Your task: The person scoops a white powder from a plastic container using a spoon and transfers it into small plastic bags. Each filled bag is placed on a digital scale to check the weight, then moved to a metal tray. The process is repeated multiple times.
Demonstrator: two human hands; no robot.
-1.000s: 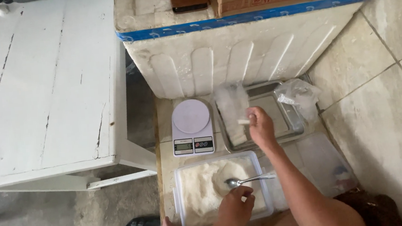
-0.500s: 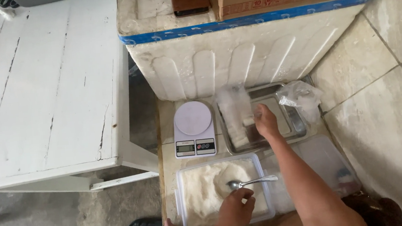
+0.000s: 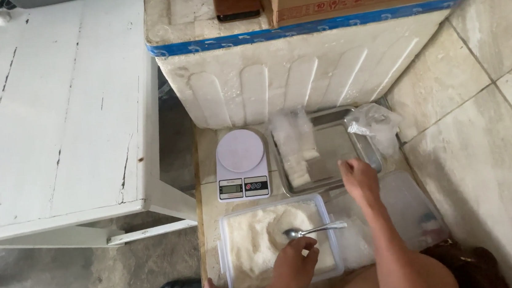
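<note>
The left hand (image 3: 295,264) is curled narrow around the handle of a metal spoon (image 3: 313,230), fingers folded in and thumb on top. The spoon lies almost level, its bowl pointing left and resting on the white grated stuff in a clear plastic tub (image 3: 330,215). The tub sits on the low surface (image 3: 205,167) right in front of the person's knees.

The right hand (image 3: 359,178) hovers over the near right corner of a metal tray (image 3: 330,150), palm down, fingers loosely bent and half closed. Whether it pinches anything cannot be told; it seems to touch nothing clearly.

In the tray, along its left side, lies a clear plastic bag (image 3: 296,146) with a white filling at its near end. A white kitchen scale (image 3: 242,164) with a round platform stands just beside the tray on the left, touching distance from the tub's far edge. A crumpled clear bag (image 3: 374,121) lies at the tray's far right corner. A clear flat lid (image 3: 409,204) rests to the right of the tub, under the right forearm.
</note>
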